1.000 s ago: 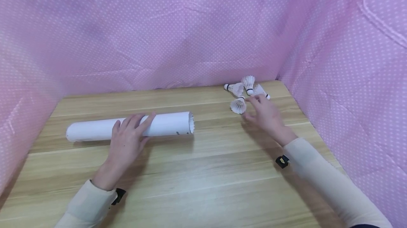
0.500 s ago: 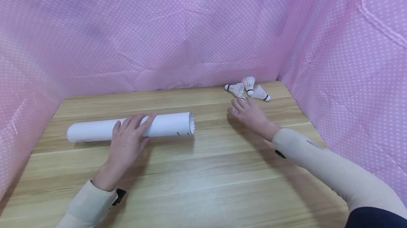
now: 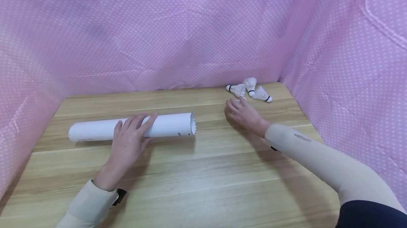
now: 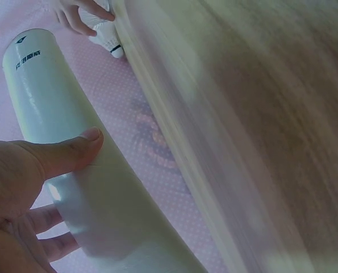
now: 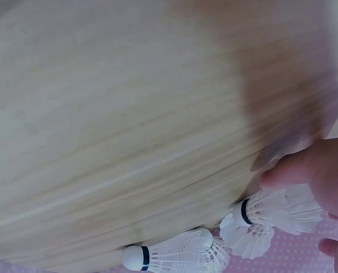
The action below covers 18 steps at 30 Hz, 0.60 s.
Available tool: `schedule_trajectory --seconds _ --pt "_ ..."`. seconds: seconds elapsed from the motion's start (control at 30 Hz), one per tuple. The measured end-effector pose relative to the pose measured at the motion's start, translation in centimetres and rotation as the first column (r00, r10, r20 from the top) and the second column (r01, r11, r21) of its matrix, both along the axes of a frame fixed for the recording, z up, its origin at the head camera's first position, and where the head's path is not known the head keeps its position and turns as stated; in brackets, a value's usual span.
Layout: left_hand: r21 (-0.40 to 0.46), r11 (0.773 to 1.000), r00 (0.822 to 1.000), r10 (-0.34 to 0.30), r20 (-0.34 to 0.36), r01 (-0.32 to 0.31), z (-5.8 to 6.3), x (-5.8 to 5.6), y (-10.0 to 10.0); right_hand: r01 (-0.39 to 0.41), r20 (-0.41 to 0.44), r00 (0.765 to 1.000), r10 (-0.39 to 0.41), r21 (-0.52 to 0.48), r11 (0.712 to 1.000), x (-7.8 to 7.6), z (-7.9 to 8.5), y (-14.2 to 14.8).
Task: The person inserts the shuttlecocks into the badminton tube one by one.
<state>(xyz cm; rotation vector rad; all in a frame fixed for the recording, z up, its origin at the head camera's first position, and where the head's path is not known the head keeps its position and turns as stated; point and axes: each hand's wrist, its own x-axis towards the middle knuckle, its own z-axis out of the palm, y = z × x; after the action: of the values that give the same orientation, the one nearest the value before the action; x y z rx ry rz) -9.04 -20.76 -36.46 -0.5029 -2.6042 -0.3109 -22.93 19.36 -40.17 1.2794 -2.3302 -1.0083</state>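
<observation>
The right hand [image 3: 240,112] curls down over a shuttlecock [image 5: 291,209], its thumb [image 5: 285,172] on one side of the skirt and its fingers around the other. It looks nearly closed, with the feathers between; how firmly it squeezes cannot be told. The cork [image 5: 238,214] pokes out on the far side of those fingers. Just beyond them lies a second shuttlecock [image 3: 235,89], with a third [image 3: 250,86] a little to its right and a fourth [image 3: 263,94] farther right of the hand.

Well to the right hand's left, a white tube [image 3: 171,125] lies on its side under the left hand [image 3: 127,145]. That hand is only partly closed, thumb and fingers bent around the tube's middle. The tube's mouth [image 3: 193,124] faces towards the right hand, jagged white edges showing inside it.

The step in hand seems to be taking up the shuttlecock. A light pinch should serve best, since feathers probably crease under pressure; gripping nearer the cork would likely be firmer. Lifting straight up from the table [image 3: 197,175] should avoid brushing the neighbours, and the left hand does well to keep the tube from rolling.
</observation>
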Motion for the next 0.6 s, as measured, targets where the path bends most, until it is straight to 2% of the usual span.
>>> schedule_trajectory --seconds 0.23,0.43,0.6 --pt "-0.005 1.000 1.000 0.003 -0.006 -0.003 -0.02 -0.01 0.01 0.008 0.038 0.999 -0.007 -0.034 0.999 -0.91 -0.09 0.12" --pt "-0.004 1.000 1.000 0.007 0.004 -0.007 -0.04 0.01 0.04 0.020 0.050 0.999 -0.016 -0.073 0.997 -0.88 -0.08 0.42" --pt "-0.004 1.000 1.000 0.012 0.015 -0.012 -0.01 -0.01 0.08 0.034 0.026 0.999 -0.032 -0.101 0.994 -0.70 0.16 0.69"
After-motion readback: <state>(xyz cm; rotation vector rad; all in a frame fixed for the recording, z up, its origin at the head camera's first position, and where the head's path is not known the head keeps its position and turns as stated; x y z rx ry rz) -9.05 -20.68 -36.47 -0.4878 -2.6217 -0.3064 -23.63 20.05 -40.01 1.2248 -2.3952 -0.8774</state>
